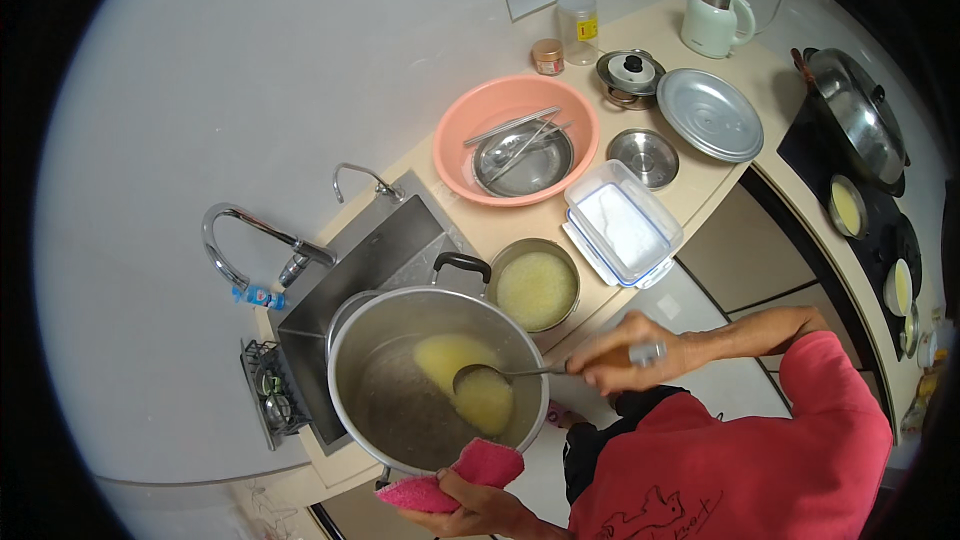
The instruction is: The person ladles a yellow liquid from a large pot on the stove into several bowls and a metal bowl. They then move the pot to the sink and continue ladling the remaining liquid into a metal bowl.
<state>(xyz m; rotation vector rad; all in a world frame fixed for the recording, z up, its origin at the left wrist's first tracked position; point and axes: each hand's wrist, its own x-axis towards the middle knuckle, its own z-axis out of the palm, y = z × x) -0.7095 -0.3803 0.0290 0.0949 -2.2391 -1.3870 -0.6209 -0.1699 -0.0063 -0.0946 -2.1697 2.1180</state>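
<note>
My left hand [480, 506] grips the near side of a large metal stockpot [397, 420] through a folded pink cloth [491, 463]. The pot is tilted above the counter edge and the sink, with a shallow yellowish liquid [450, 360] pooled inside. In my right hand [637, 352] is a long-handled metal ladle [480, 382], its bowl down in the pot and full of the yellow liquid. Just beyond the pot's rim, a smaller steel pot [534, 291] on the counter holds similar pale yellow contents. The pot's black handle [461, 262] juts up on the far side.
A steel sink [360, 270] with a faucet [255, 214] lies left. Behind stand a pink basin [517, 90] holding a metal bowl and utensils, stacked plastic containers [626, 225], lids [709, 114] and a kettle [712, 22]. At right, a stove bears a wok [855, 112] and several bowls [847, 210].
</note>
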